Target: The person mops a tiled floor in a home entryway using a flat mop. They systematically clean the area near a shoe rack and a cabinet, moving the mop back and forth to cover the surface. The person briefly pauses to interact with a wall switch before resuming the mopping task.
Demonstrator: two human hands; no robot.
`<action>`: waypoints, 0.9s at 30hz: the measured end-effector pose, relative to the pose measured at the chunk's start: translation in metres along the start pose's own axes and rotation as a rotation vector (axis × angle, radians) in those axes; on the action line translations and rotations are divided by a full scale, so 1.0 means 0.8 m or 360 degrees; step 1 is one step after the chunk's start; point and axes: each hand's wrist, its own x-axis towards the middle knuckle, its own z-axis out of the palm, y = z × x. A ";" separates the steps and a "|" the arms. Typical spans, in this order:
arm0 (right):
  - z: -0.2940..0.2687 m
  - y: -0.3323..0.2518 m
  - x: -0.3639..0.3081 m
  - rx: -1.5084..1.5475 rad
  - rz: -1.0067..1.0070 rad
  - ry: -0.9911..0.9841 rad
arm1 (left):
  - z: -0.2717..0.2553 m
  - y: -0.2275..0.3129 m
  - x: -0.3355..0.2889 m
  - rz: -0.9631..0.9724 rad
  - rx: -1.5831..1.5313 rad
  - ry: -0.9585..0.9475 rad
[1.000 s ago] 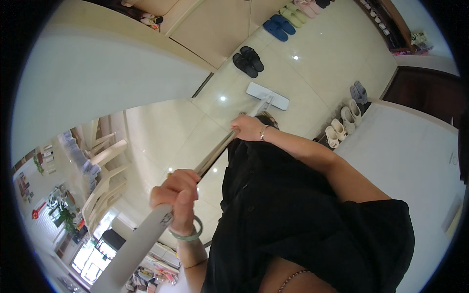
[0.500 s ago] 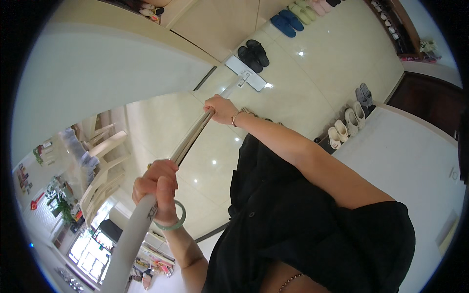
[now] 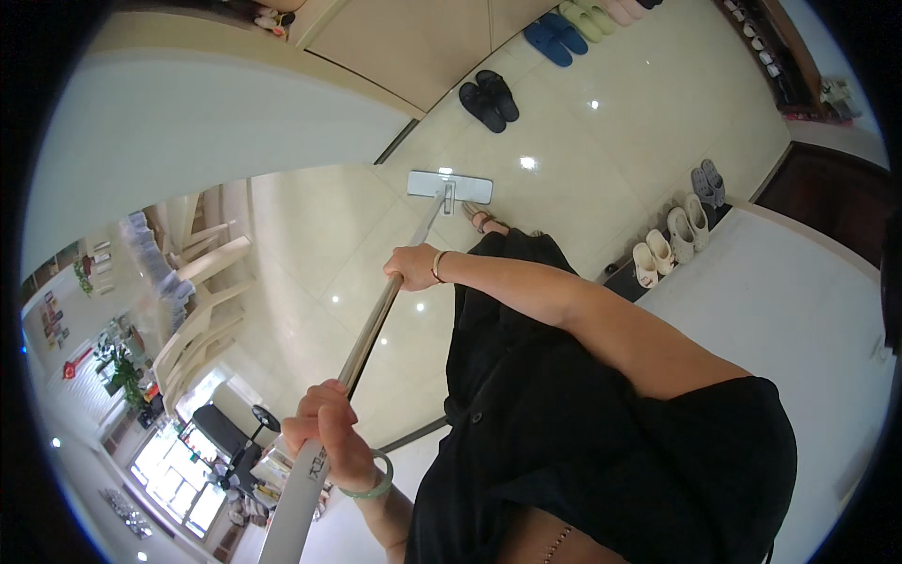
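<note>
Left hand [image 3: 331, 434], lower left of frame: fingers wrapped around upper handle of white-and-metal mop [image 3: 371, 336], green bangle [image 3: 374, 479] at wrist. Right hand [image 3: 412, 267], near centre: closed around same pole farther down. Mop head [image 3: 473, 189], flat, white, upper centre, lying on tiled floor [image 3: 583, 179]. Sandalled foot [image 3: 487, 222] just below its right end. Cream shoes [image 3: 681, 235], right of centre. Black slippers [image 3: 489, 101] above mop head, apart. Blue slippers [image 3: 555, 39], top of frame.
</note>
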 end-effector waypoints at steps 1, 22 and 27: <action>-0.004 0.000 -0.010 -0.0039 -0.0034 0.0011 | 0.014 0.008 -0.007 0.0033 -0.0011 0.0006; -0.058 0.245 -0.433 0.0036 0.0457 0.1181 | 0.278 -0.047 -0.110 0.0534 -0.0998 -0.1612; -0.007 0.294 -0.410 -0.0298 0.0434 0.1251 | 0.255 -0.059 -0.113 0.0495 -0.0928 -0.1568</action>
